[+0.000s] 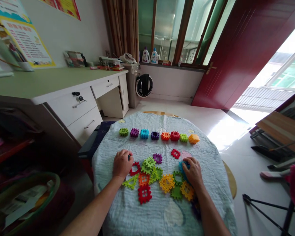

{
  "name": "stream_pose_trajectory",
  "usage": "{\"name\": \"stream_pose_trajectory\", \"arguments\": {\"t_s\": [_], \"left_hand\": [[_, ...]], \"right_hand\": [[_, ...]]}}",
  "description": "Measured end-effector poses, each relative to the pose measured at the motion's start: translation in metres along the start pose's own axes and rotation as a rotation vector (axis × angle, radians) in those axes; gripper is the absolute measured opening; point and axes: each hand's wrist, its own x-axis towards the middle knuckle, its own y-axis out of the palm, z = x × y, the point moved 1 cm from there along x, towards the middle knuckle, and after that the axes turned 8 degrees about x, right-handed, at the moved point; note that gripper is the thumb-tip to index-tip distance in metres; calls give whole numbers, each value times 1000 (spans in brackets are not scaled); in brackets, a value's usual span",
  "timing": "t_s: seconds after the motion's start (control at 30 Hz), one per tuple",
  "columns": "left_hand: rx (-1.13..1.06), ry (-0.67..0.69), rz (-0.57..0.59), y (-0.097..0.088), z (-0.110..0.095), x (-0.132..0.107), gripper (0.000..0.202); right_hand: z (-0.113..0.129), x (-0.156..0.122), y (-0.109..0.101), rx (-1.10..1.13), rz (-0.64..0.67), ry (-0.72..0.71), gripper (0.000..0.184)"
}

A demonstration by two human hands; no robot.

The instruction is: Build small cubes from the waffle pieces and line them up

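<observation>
A small round table (218, 193) under a pale blue quilted cloth (149, 213) holds colourful plastic waffle blocks. Several assembled cubes (159, 135) stand in a row at the far side. A loose pile of flat pieces (157, 178) lies near me. My left hand (122, 163) rests knuckles up at the pile's left edge, fingers curled over a small piece I cannot make out, beside a red piece (135, 168). My right hand (193, 172) is curled round a blue block (182, 165) at the pile's right edge. A single red piece (175, 153) lies apart.
A long desk (51, 85) with drawers runs along the left wall. A small washing machine (140, 85) stands by the window at the back. A green basket (27, 203) sits at the lower left. A dark red door (238, 55) is open on the right; a wooden bench (280, 131) stands there.
</observation>
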Motion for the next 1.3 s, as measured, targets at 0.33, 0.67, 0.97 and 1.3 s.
{"name": "stream_pose_trajectory", "arguments": {"t_s": [0.33,0.67,0.97,1.3], "left_hand": [[-31,-43,9,1,0,0,14],[-55,-82,10,2,3,1,22],[-37,-45,2,4,4,1,18],[20,-12,14,3,3,1,14]], "right_hand": [[-8,3,-4,184,-61,61,29],[14,16,13,376,-104,163,32],[56,31,-6,676,-133,240,40],[31,-9,-6,145,108,254,37]]}}
